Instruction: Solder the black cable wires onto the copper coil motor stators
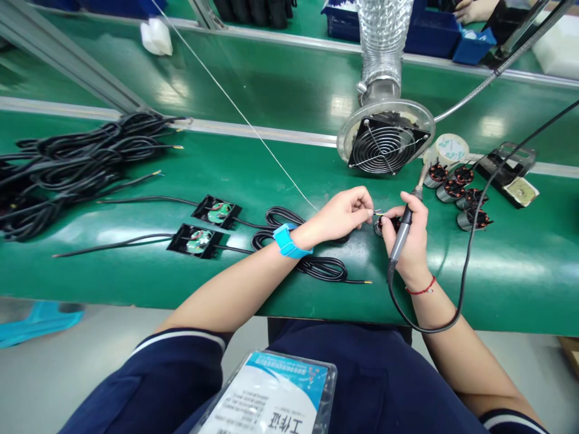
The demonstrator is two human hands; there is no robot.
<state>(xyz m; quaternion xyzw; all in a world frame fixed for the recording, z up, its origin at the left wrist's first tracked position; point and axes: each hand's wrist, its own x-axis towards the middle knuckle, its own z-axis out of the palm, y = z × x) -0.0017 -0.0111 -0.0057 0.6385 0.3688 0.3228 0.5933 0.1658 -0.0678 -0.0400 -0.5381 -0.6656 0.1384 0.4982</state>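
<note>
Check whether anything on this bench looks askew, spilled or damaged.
Nothing looks spilled or visibly damaged. Slightly untidy: the black cables at the far left lie in a loose, overlapping heap, and the soldering iron in the right hand trails its cord across that forearm.

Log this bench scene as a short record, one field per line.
left hand: left hand pinches thin wire ends; blue wristband
right hand: right hand grips soldering iron
beside right hand: one motor part
right side: more motor parts, tape roll
left side: black cables, two open housings with green boards
behind: fan on silver duct
</note>
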